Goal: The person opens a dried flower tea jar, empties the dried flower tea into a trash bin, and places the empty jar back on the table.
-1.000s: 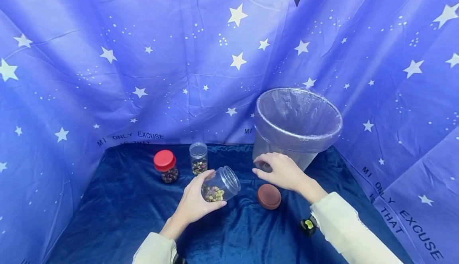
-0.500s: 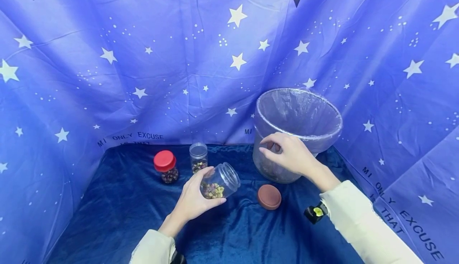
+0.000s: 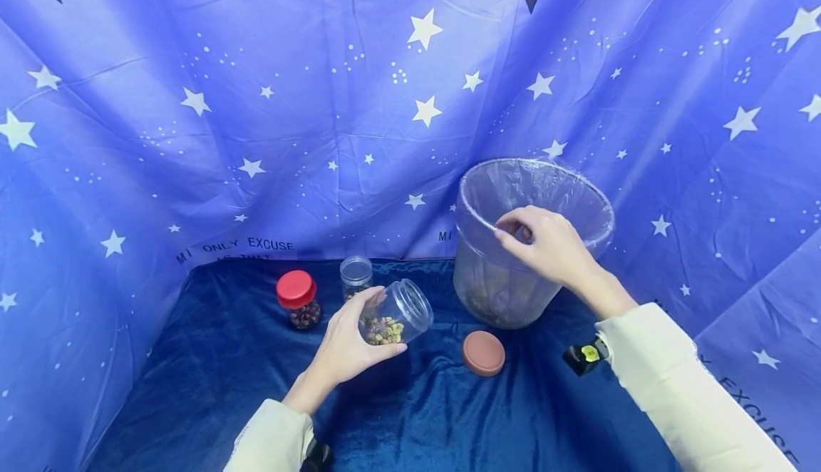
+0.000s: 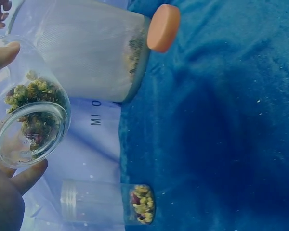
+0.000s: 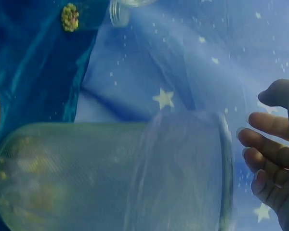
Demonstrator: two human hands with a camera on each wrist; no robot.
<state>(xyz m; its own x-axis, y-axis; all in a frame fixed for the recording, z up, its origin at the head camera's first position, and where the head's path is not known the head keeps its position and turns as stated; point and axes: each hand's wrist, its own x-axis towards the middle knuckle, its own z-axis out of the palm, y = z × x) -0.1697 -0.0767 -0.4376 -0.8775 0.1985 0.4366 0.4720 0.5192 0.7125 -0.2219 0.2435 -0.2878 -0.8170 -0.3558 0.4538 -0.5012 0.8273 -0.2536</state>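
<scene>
Tilted jar in the left hand, right hand at the bin rim.
The open clear jar (image 3: 396, 315), partly filled with dried flower buds (image 3: 385, 331), lies between the thumb and curved fingers of the left hand (image 3: 346, 347), its mouth toward the bin (image 3: 490, 283). The right hand (image 3: 554, 251), well apart to the jar's right, has thumb and loosely bent fingers parted, with nothing visible in its grasp. A brown lid (image 3: 484, 353) rests on the blue cloth (image 3: 410, 422), right of the jar.
</scene>
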